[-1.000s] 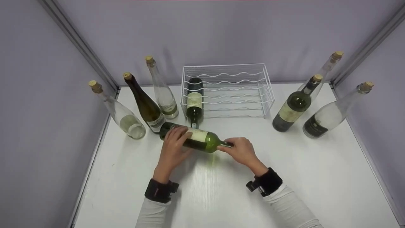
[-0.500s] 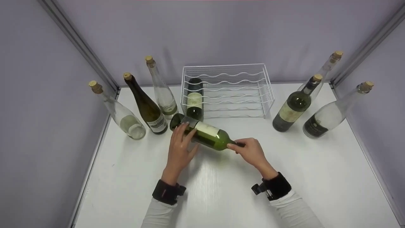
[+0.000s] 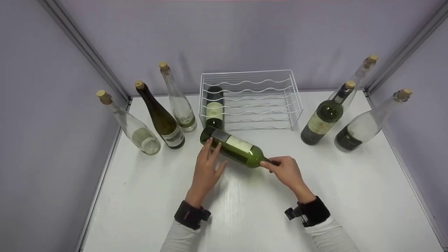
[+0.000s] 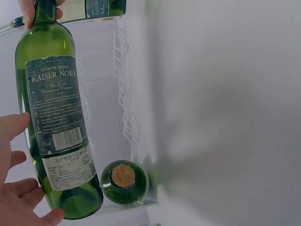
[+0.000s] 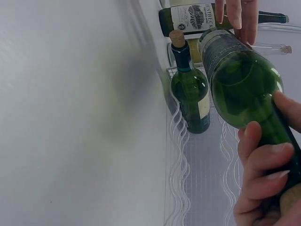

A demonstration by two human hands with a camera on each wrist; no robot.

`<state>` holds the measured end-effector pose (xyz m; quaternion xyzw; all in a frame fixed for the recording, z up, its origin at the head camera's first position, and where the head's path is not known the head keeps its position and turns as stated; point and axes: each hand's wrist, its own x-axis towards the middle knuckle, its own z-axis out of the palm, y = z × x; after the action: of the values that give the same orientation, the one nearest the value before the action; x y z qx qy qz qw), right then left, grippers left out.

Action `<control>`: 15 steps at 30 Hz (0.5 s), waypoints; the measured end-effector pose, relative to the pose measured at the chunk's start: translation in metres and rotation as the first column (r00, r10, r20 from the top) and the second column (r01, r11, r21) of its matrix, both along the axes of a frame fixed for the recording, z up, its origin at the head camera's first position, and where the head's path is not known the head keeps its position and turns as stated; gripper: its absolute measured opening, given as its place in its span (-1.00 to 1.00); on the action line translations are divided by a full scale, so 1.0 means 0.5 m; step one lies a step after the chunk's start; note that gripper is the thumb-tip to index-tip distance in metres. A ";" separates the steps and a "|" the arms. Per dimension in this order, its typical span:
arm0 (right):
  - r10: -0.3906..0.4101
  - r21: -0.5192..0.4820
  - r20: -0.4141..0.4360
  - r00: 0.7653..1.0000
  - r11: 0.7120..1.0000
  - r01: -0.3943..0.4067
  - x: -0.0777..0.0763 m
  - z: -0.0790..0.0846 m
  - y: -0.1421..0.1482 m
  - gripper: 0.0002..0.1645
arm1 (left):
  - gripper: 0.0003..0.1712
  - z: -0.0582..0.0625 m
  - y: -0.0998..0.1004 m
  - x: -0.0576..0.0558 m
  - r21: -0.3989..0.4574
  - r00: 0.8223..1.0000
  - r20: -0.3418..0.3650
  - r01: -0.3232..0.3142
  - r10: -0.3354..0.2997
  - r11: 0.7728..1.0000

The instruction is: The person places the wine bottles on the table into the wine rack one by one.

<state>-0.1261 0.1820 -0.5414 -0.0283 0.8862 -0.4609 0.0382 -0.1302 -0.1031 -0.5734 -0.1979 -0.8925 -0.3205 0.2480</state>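
A green wine bottle [image 3: 241, 148] is held slantwise above the table, its base toward the back left. My right hand [image 3: 285, 169] grips its neck, fingers curled round it in the right wrist view. Along the side near the base, my left hand [image 3: 206, 169] has its fingers spread, the fingertips touching or close to the glass. The left wrist view shows the back label [image 4: 55, 106] toward that palm. Behind, a white wire wine rack [image 3: 246, 72] holds another green wine bottle [image 3: 214, 110] lying in its leftmost slot; the held bottle's base hides that bottle's neck in the head view.
Three corked bottles stand left of the rack: a clear one [image 3: 140, 134], a brown one [image 3: 162, 120] and another clear one [image 3: 182, 105]. Right of it stand a green bottle [image 3: 322, 120] and two clear ones, including a black-labelled bottle [image 3: 360, 131]. Walls enclose the back and sides.
Both hands have moved right with the bottle, and its base has swung toward the rack. The left hand's hold has loosened, its fingers now lying straighter along the bottle's near side.
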 end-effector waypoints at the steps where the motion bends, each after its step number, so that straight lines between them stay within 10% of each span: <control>1: -0.009 0.001 0.006 1.000 1.000 0.009 0.002 -0.001 0.003 -0.56 | -0.24 -0.002 0.003 0.001 0.002 1.000 0.014 0.003 -0.003 1.000; 15: -0.121 -0.002 0.074 0.990 0.993 0.121 0.024 -0.019 0.051 -0.52 | -0.20 -0.016 0.029 0.006 0.024 0.979 0.183 0.088 -0.091 0.996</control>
<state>-0.1139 0.2074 -0.5511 0.0424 0.8827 -0.4660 0.0428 -0.1273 -0.0886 -0.5816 -0.2056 -0.8991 -0.3555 0.1515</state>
